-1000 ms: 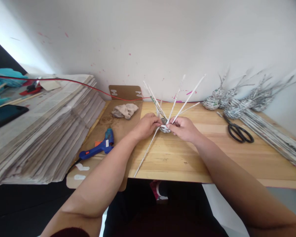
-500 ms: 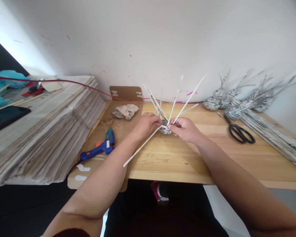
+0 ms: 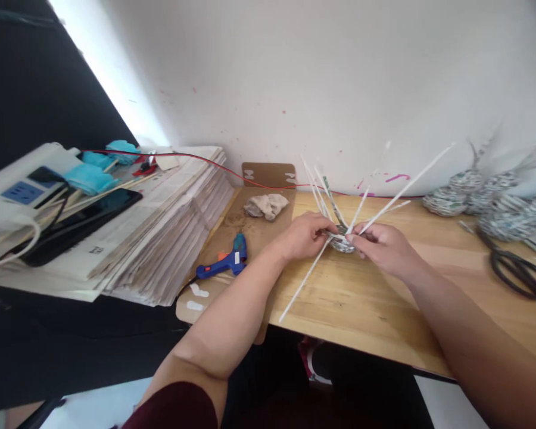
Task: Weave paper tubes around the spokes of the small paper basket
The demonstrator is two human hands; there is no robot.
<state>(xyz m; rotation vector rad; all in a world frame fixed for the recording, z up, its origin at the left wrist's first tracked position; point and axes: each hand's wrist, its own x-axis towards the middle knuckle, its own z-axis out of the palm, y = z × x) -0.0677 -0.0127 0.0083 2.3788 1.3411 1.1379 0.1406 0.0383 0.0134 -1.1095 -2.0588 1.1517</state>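
Observation:
A small woven bundle of rolled newspaper (image 3: 342, 244) sits on the wooden table (image 3: 366, 304), with several thin white paper sticks (image 3: 402, 190) fanning up and outward from it. My left hand (image 3: 304, 236) pinches the bundle's left side, fingers closed on a long stick (image 3: 301, 283) that slants down toward the table's front edge. My right hand (image 3: 384, 247) grips the bundle's right side with fingers closed round it.
A blue glue gun (image 3: 223, 265) and a crumpled rag (image 3: 266, 206) lie on a brown board (image 3: 232, 238) to the left. A tall newspaper stack (image 3: 161, 238) carries a phone (image 3: 78, 225) and power strip (image 3: 22, 187). Black scissors (image 3: 516, 271) and finished paper bundles (image 3: 473, 190) lie at right.
The view has swung left and tilted, so the hands and bundle now appear farther right. The long stick under my left hand has shifted from pointing left back to slanting downward.

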